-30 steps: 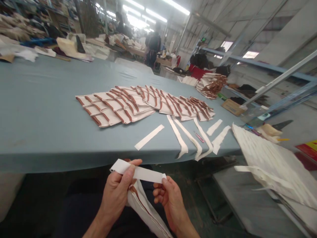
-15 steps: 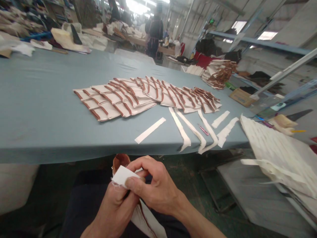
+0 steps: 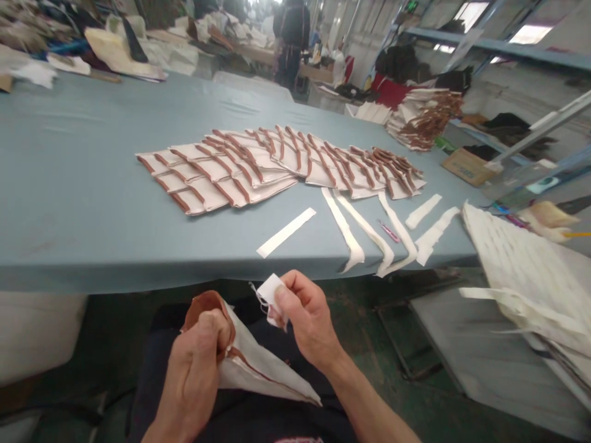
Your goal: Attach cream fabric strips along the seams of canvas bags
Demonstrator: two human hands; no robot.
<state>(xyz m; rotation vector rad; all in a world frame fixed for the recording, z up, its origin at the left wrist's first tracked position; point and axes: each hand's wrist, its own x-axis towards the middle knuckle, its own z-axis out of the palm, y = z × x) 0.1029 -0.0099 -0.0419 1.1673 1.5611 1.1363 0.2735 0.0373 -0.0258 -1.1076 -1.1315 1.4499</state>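
Note:
Over my lap, my left hand is closed on the brown-edged mouth of a white fabric pouch. The pouch tapers down to the right and shows a brown seam along its side. Between the thumb and fingers of my right hand is a small white patch with loose threads and a brownish scrap under it. The patch is apart from the pouch. On the table ahead lies an overlapping row of white pieces with brown trim.
White strips lie along the front of the blue-grey table, several hanging over its edge. A small pink tool is among them. At right are a cardboard box and a stack of white fabric. A person stands far back.
My hands have moved apart. My right hand has drawn the white patch up and right, away from the pouch; my left hand has shifted left with the pouch, now more visible.

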